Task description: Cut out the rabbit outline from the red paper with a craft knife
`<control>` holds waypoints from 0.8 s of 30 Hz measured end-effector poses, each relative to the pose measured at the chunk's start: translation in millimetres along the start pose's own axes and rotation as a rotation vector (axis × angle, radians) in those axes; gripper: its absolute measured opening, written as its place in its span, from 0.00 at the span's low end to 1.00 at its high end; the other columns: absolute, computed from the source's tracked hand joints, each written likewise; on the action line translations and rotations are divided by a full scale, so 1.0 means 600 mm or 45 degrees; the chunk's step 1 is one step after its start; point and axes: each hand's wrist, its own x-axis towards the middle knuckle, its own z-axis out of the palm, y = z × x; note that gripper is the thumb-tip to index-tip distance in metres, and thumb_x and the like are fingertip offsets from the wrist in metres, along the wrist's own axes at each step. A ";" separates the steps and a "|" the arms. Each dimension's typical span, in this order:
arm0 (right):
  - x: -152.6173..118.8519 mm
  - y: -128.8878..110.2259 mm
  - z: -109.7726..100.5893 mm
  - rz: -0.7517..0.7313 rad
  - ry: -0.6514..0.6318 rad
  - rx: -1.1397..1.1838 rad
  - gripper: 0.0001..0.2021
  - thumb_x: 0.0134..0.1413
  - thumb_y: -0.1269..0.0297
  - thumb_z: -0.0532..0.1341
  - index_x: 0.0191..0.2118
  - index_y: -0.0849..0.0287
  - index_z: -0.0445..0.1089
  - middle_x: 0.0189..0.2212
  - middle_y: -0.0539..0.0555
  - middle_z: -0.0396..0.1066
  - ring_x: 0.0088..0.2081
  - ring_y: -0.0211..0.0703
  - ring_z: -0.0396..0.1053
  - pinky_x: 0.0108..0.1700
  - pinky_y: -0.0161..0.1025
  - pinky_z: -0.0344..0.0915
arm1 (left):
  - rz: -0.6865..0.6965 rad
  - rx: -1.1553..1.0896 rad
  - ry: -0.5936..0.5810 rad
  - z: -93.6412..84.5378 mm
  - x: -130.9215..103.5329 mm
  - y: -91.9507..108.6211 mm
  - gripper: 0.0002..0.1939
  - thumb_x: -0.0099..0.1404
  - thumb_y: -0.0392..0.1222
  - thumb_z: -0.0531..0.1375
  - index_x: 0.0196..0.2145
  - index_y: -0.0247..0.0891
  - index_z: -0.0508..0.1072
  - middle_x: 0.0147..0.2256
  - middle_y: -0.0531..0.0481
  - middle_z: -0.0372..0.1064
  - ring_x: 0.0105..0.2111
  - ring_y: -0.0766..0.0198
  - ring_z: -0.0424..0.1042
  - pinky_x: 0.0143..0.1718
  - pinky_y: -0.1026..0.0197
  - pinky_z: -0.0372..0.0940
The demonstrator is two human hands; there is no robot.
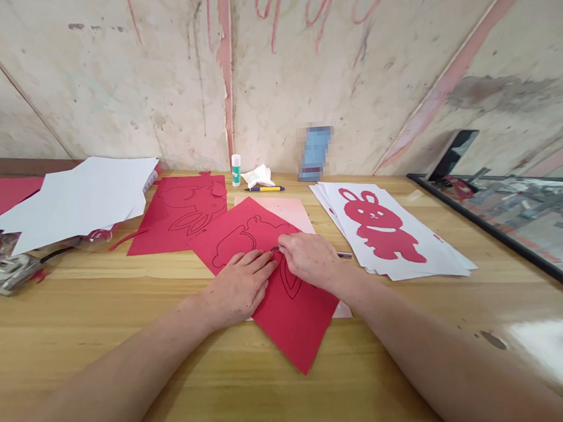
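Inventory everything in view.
Rabbit-outlined paper sheets: two, red, central
Underlying paper sheet: one, pink, central
Paper piles: two, white, left, right
Rabbit paper cutout: one, red, right pile
Plain paper: one, red, left
Paper scraps: several, red, left
Glue stick: one, white/green, wallside
Crumpled tissue: one, white, wallside
Pen: one, yellow/blue, wallside
Pixelated rectangle: one, blue, wallside
Boxy gadget: one, grey, left
Rectangular frame: one, black, right
Wooden table: one, tan, beneath
Marked wall: one, whitish, behind
Slender tool: one, dark, central
Left hand: one, central sheet
Right hand: one, gripping tool
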 end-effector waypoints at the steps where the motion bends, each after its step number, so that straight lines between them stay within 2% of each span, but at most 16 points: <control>1: 0.000 -0.001 -0.001 0.005 0.001 -0.009 0.12 0.59 0.67 0.48 0.38 0.57 0.68 0.33 0.57 0.73 0.34 0.45 0.69 0.30 0.38 0.51 | 0.002 0.001 0.000 0.000 0.000 0.000 0.23 0.69 0.38 0.46 0.59 0.32 0.58 0.59 0.42 0.56 0.58 0.52 0.55 0.55 0.48 0.55; 10: -0.001 -0.007 -0.007 0.052 -0.032 -0.044 0.13 0.58 0.68 0.47 0.39 0.57 0.68 0.31 0.56 0.72 0.33 0.44 0.69 0.28 0.38 0.50 | 0.006 -0.003 0.005 0.000 0.001 -0.001 0.23 0.69 0.38 0.46 0.59 0.32 0.58 0.59 0.42 0.56 0.58 0.52 0.54 0.55 0.49 0.54; 24: -0.002 0.000 0.004 0.051 0.070 0.006 0.12 0.59 0.67 0.48 0.36 0.57 0.68 0.29 0.54 0.73 0.30 0.41 0.68 0.26 0.37 0.46 | -0.010 -0.008 -0.022 -0.001 0.001 0.000 0.23 0.69 0.39 0.45 0.59 0.33 0.58 0.60 0.43 0.56 0.58 0.52 0.54 0.55 0.49 0.52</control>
